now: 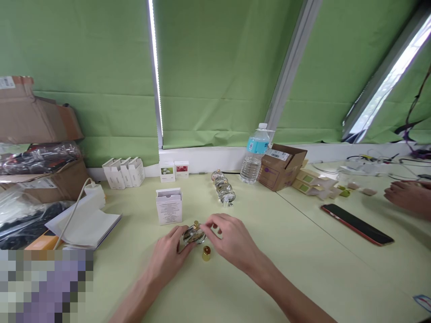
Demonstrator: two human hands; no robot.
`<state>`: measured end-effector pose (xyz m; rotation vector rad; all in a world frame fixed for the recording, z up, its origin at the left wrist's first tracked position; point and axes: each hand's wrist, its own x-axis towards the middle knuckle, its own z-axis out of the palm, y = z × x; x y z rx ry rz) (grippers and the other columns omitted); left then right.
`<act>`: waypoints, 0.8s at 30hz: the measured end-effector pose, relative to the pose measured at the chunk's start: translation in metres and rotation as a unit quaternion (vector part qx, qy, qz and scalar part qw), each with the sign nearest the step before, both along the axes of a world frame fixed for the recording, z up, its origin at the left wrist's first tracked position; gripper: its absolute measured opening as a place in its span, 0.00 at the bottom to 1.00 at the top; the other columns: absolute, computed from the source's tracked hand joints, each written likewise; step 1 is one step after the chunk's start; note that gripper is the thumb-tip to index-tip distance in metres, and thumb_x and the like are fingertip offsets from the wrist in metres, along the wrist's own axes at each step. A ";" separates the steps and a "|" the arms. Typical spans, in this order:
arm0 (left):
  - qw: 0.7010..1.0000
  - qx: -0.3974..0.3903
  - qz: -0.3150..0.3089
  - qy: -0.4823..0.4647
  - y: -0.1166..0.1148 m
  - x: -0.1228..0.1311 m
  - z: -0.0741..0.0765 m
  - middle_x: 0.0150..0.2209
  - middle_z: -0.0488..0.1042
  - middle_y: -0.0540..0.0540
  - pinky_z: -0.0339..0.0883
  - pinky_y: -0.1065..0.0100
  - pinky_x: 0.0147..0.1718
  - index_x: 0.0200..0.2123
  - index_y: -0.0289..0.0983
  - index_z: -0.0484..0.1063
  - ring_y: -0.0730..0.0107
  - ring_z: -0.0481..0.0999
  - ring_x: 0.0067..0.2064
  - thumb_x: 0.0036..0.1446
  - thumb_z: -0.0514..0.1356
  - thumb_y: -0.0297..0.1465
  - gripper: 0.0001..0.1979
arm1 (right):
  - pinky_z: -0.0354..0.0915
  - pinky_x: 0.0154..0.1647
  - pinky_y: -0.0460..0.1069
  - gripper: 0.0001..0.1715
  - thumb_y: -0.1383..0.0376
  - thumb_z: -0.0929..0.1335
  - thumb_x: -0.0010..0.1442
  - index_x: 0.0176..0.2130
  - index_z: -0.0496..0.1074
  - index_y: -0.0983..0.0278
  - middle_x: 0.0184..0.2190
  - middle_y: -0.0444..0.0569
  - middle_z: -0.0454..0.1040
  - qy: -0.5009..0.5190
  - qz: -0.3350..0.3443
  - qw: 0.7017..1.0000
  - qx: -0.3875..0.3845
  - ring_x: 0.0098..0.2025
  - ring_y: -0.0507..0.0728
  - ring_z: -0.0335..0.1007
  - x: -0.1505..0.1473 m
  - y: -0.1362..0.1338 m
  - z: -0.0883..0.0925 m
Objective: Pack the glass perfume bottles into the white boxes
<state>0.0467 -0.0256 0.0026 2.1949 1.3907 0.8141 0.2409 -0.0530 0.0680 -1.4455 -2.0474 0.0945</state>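
Note:
A glass perfume bottle (194, 236) with a gold neck stands on the table in front of me. My left hand (169, 249) holds it from the left, thumb and fingers around its side. My right hand (226, 235) is at the bottle's upper right side, thumb and fingertips pinched together beside the gold neck; what lies between them is too small to make out. Just in front of the bottle, a gold cap (206, 254) sits on the table, touched by neither hand. Behind the left hand stands a white carton (169, 208) with its top open.
Several more glass bottles (224, 188) stand in a row behind. White boxes (123, 172), a water bottle (252, 161) and a cardboard box (281, 168) line the back. At right lie a phone (357, 224) and another person's hand (409, 195). Papers (89, 226) lie left.

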 end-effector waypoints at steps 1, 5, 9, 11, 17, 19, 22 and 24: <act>1.000 -0.001 0.001 0.002 0.000 -0.001 0.000 0.40 0.75 0.51 0.62 0.71 0.30 0.49 0.46 0.68 0.73 0.69 0.27 0.60 0.56 0.38 0.13 | 0.60 0.29 0.47 0.13 0.59 0.65 0.64 0.30 0.71 0.60 0.27 0.44 0.75 -0.018 0.002 0.999 -0.034 0.30 0.54 0.71 0.002 -0.002 0.001; 1.000 -0.005 0.001 0.003 0.002 -0.002 0.001 0.40 0.75 0.51 0.62 0.70 0.30 0.49 0.46 0.68 0.72 0.69 0.28 0.60 0.56 0.38 0.13 | 0.56 0.26 0.46 0.09 0.59 0.71 0.55 0.34 0.70 0.59 0.28 0.42 0.75 -0.071 0.032 0.987 -0.139 0.30 0.55 0.71 0.006 -0.009 -0.004; 1.000 -0.005 0.002 0.008 0.003 -0.002 -0.001 0.40 0.75 0.51 0.62 0.70 0.29 0.49 0.46 0.68 0.72 0.70 0.28 0.61 0.55 0.39 0.14 | 0.58 0.30 0.46 0.04 0.68 0.68 0.56 0.35 0.68 0.60 0.32 0.43 0.75 -0.083 0.079 0.978 -0.174 0.33 0.55 0.71 0.005 -0.011 -0.011; 1.000 -0.003 0.000 0.011 0.002 -0.003 -0.001 0.39 0.75 0.51 0.62 0.70 0.29 0.49 0.46 0.68 0.71 0.69 0.27 0.61 0.55 0.39 0.13 | 0.60 0.32 0.46 0.04 0.70 0.66 0.56 0.33 0.68 0.61 0.32 0.43 0.74 -0.071 0.100 0.978 -0.167 0.33 0.54 0.71 0.008 -0.010 -0.007; 1.000 0.004 -0.001 0.020 0.001 -0.004 0.001 0.36 0.75 0.51 0.62 0.70 0.29 0.50 0.46 0.67 0.71 0.70 0.27 0.61 0.55 0.38 0.14 | 0.68 0.41 0.50 0.06 0.64 0.66 0.62 0.41 0.71 0.59 0.36 0.44 0.76 0.113 0.048 0.991 -0.043 0.37 0.55 0.71 0.015 0.002 0.010; 1.000 0.007 -0.001 0.020 0.001 -0.003 0.002 0.36 0.75 0.51 0.62 0.70 0.29 0.50 0.46 0.67 0.71 0.70 0.27 0.61 0.55 0.38 0.14 | 0.70 0.41 0.50 0.11 0.62 0.67 0.62 0.46 0.70 0.59 0.40 0.45 0.76 0.186 0.037 0.982 -0.003 0.37 0.54 0.73 0.010 0.008 0.006; 1.000 0.010 -0.002 0.022 0.003 -0.003 0.001 0.37 0.75 0.51 0.62 0.71 0.28 0.50 0.45 0.67 0.71 0.70 0.27 0.61 0.55 0.38 0.14 | 0.72 0.41 0.49 0.13 0.62 0.67 0.63 0.48 0.70 0.60 0.43 0.47 0.75 0.230 0.056 0.971 0.045 0.38 0.54 0.74 -0.001 0.014 -0.003; 1.000 0.011 -0.003 0.025 0.003 -0.003 0.001 0.36 0.75 0.51 0.62 0.71 0.28 0.50 0.45 0.67 0.71 0.70 0.27 0.61 0.55 0.38 0.14 | 0.72 0.42 0.49 0.12 0.65 0.67 0.63 0.48 0.70 0.60 0.43 0.48 0.75 0.209 0.079 0.973 0.064 0.40 0.54 0.73 -0.008 0.016 -0.008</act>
